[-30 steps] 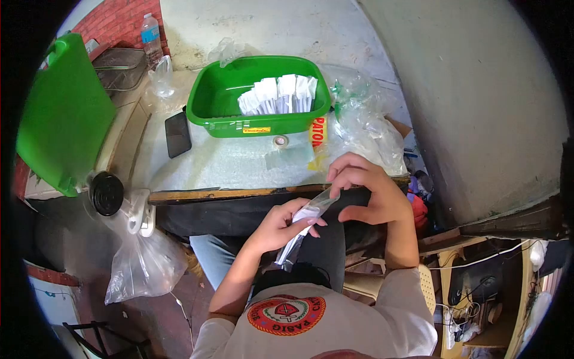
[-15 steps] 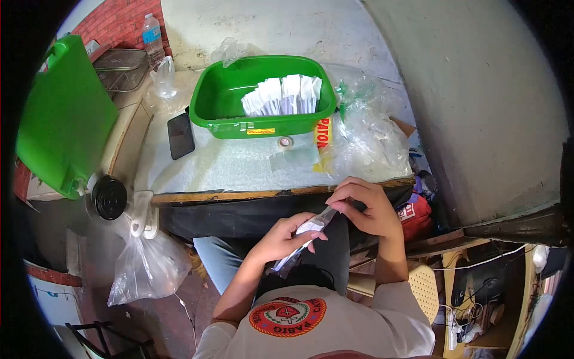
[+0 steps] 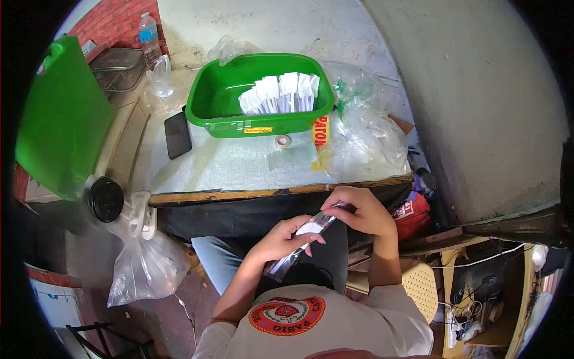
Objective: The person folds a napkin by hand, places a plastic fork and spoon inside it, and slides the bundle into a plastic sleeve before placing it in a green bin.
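Note:
A narrow clear plastic sleeve [image 3: 287, 261] with something white inside slants over my lap, below the table edge. My left hand [image 3: 286, 239] is wrapped round its middle, the thumb lying across it. At its upper end, my right hand [image 3: 357, 210] pinches the plastic between thumb and fingers. Beyond both hands, a green basin [image 3: 230, 127] stands on the table and holds several white-topped packets [image 3: 279, 94] in a row. What exactly is inside the sleeve is too small to tell.
On the table [image 3: 221, 170] lie a dark phone [image 3: 177, 136], a tape roll [image 3: 283, 141] and crumpled clear plastic [image 3: 371, 143]. A clear bag [image 3: 146, 269] hangs at the left edge, near a black lid [image 3: 106, 199]. A bottle [image 3: 149, 37] stands at the back left.
My right hand has turned and moved slightly down and left at the sleeve's upper end. That end now looks flatter and straighter. My left hand keeps its hold.

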Action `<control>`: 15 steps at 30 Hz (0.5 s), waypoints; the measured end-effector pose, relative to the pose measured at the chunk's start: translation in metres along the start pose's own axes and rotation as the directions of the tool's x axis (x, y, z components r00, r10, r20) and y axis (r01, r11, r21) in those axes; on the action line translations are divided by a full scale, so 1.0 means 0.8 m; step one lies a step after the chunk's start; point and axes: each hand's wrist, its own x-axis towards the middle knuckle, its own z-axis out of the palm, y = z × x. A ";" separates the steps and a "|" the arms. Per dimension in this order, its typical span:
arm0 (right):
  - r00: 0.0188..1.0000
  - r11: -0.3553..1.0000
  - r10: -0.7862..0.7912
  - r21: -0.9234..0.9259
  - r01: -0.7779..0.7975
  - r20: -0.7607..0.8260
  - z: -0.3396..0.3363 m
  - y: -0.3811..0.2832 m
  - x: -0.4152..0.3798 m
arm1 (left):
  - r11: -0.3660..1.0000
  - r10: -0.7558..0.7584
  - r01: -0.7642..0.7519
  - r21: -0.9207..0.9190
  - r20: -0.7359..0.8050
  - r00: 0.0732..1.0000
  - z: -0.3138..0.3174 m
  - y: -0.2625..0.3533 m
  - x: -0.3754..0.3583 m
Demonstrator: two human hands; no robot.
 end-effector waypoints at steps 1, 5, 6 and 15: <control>1.000 1.000 -0.001 0.001 0.001 0.002 0.000 0.002 0.000 | 1.000 -0.011 0.011 -0.004 0.009 1.000 -0.001 -0.001 0.000; 0.999 0.999 -0.036 0.003 0.036 -0.010 0.000 0.002 -0.002 | 0.999 -0.045 0.045 -0.003 0.029 0.999 -0.001 -0.001 -0.002; 1.000 1.000 -0.002 0.013 0.002 -0.007 0.000 0.000 -0.003 | 0.999 -0.047 0.047 -0.002 0.030 0.998 0.000 -0.001 -0.002; 0.984 0.995 -0.055 0.072 0.068 -0.167 0.013 -0.008 0.005 | 0.983 0.170 -0.174 -0.057 -0.070 0.983 0.008 0.005 0.009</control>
